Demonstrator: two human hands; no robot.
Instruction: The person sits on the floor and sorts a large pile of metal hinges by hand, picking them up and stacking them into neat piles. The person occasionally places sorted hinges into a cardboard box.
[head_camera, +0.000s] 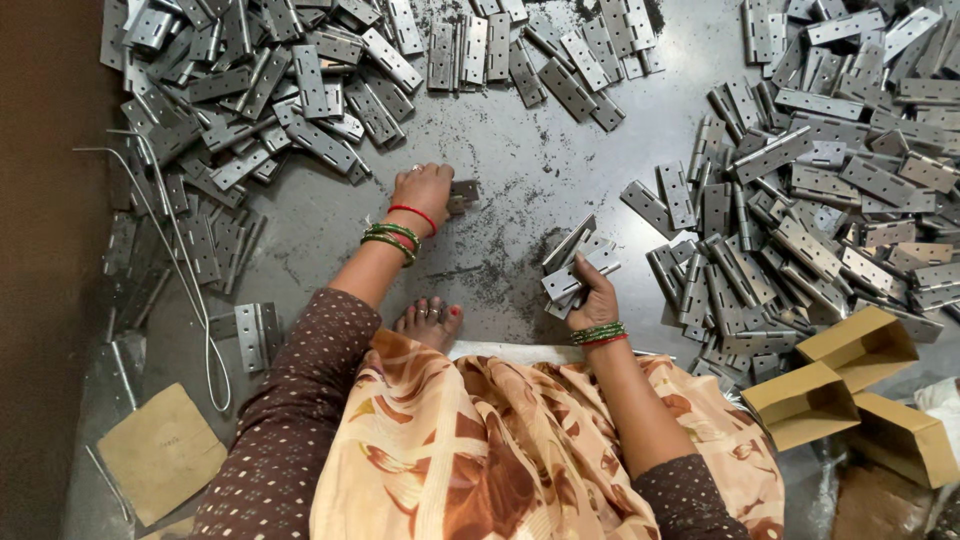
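My left hand (424, 190) reaches forward onto the grey metal floor and closes on a single steel hinge (462, 194) lying there. My right hand (594, 298) grips a fanned stack of several steel hinges (577, 262), held just above the floor near my knee. Green and red bangles sit on both wrists. My bare foot (430, 322) pokes out between the arms.
A big heap of hinges (270, 90) lies at the far left and top, another heap (820, 190) at the right. Bent wire rods (165, 215) lie at left. Open cardboard boxes (850, 385) sit at lower right, a cardboard piece (160, 450) at lower left.
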